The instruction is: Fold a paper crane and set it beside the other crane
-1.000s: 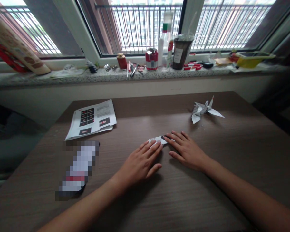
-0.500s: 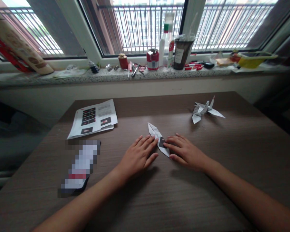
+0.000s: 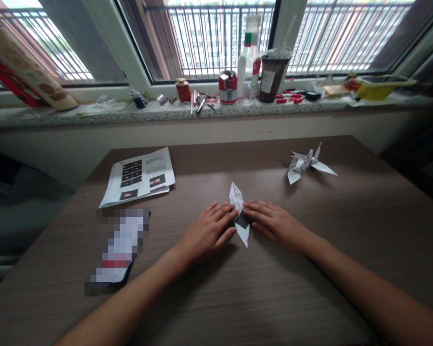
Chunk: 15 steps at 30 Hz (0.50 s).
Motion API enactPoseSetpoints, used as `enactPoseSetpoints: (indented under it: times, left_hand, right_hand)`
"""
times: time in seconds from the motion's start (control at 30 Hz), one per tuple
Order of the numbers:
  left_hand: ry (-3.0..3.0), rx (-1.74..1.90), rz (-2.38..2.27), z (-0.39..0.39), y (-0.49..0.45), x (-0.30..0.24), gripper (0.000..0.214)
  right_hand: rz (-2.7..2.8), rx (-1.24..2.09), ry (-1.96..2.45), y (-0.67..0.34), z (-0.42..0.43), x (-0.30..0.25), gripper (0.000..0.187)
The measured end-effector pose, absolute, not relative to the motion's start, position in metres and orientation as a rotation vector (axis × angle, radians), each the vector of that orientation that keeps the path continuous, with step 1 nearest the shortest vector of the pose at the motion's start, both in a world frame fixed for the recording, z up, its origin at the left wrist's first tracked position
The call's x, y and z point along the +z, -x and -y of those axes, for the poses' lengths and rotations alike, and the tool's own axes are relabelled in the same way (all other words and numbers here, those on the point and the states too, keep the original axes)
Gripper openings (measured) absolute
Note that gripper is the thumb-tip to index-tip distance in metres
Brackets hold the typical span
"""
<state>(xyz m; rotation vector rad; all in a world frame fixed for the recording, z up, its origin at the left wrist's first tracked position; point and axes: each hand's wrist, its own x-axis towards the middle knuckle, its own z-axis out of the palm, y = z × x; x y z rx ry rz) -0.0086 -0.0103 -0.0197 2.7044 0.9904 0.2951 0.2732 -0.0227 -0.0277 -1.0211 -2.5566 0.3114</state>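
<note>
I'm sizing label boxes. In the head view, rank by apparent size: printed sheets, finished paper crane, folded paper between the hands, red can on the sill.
1. printed sheets
2. paper crane and folded paper: they look about alike, so unranked
3. red can, smallest, though it stands farthest from the camera

Bare left hand (image 3: 206,231), right hand (image 3: 276,226) — bare forearms (image 3: 350,281).

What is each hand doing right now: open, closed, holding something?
Left hand: open, flat on the table, fingertips touching the folded paper.
Right hand: open, flat, fingertips touching the folded paper's other side.
</note>
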Motion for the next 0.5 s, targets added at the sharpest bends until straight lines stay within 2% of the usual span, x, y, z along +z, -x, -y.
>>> enactPoseSetpoints:
  times: [0.5]
  left_hand:
    - [-2.686, 0.372, -0.915, 0.0113, 0.0125, -0.0204, 0.044]
  right_hand:
    - [2.503, 0.382, 0.984, -0.2727, 0.0176, -0.0319, 0.036]
